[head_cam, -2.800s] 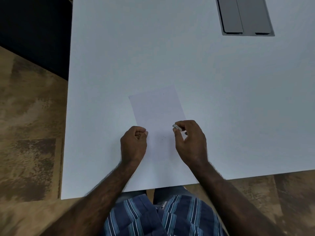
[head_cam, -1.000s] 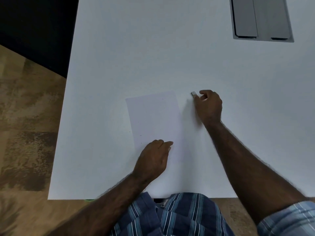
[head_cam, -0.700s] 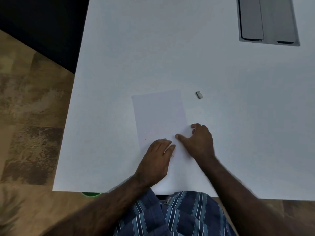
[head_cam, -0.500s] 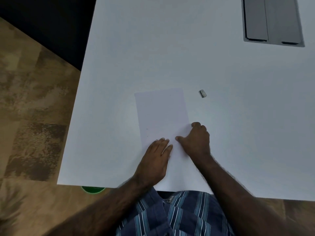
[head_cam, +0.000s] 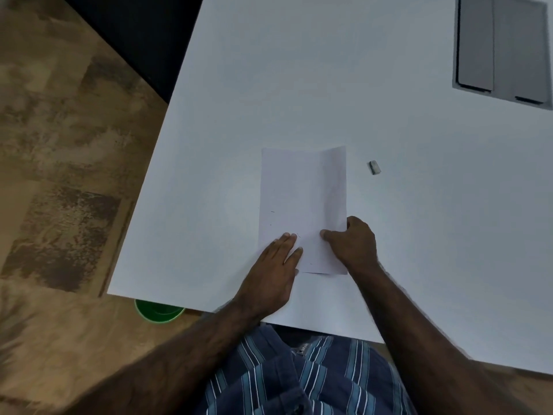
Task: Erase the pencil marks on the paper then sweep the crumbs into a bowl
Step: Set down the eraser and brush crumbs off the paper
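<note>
White table (head_cam: 299, 85) with the paper (head_cam: 302, 187) lying near its front edge; the left hand (head_cam: 273, 271) rests flat on the sheet's near-left corner, fingers extended and close together, apparently to pin it, while the right hand (head_cam: 354, 244) pinches the sheet's right edge — thumb on top, fingers curled beneath. A green bowl (head_cam: 158, 313) shows on the floor under the table's front edge, and the eraser (head_cam: 374, 167) lies apart to the right of the paper; faint marks remain near the left fingertips — nothing obstructs.

A white table (head_cam: 299, 85) fills the right; mottled brown floor (head_cam: 59, 145) lies left, with a grey inset panel (head_cam: 502, 49) far right.
</note>
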The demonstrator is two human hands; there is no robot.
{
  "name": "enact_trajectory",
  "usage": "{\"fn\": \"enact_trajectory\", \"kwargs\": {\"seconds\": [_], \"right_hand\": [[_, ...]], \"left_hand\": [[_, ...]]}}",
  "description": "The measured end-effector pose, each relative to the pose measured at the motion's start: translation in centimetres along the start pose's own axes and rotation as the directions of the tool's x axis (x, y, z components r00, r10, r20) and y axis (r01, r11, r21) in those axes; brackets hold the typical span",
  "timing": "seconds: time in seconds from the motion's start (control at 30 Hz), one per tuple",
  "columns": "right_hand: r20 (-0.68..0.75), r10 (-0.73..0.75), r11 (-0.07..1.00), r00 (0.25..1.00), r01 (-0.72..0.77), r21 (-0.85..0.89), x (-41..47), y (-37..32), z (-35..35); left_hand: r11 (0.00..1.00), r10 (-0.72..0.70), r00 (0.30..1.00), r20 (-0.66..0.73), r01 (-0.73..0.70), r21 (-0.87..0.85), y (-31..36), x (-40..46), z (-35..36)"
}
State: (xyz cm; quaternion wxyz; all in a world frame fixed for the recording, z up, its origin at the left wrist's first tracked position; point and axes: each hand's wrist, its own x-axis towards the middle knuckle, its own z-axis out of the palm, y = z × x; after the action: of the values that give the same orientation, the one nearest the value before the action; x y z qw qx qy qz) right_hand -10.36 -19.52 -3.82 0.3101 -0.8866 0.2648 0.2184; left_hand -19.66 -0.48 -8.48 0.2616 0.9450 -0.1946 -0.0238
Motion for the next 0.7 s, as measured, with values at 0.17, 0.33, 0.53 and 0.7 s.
{"fn": "enact_trajectory", "kwargs": {"seconds": [0.17, 0.33, 0.53, 0.7], "right_hand": [[-0.045, -0.074, 0.996, 0.996, 0.076, 0.041, -1.6, -0.5, -0.5], [-0.146, -0.146, 0.986, 0.978, 0.156, 0.061, -4.0, -1.6, -1.2], [-0.193, -0.284, 0.958, 0.939, 0.285, -0.022, -7.3, -2.9, -2.8], [-0.229, -0.375, 0.927, 0.898, 0.362, -0.097, -8.9, -3.5, -3.9]], "left_hand": [[1.000, -0.005, 1.000, -0.026, 0.005, -0.008, -0.2, -0.7, -0.4], [0.999, -0.033, 0.996, -0.088, 0.030, -0.031, -0.4, -1.1, -1.2], [0.995, -0.089, 0.987, -0.131, 0.082, -0.063, -1.0, -1.7, -2.0], [0.994, -0.100, 0.981, -0.165, 0.093, -0.053, -1.6, -1.9, -2.5]]}}
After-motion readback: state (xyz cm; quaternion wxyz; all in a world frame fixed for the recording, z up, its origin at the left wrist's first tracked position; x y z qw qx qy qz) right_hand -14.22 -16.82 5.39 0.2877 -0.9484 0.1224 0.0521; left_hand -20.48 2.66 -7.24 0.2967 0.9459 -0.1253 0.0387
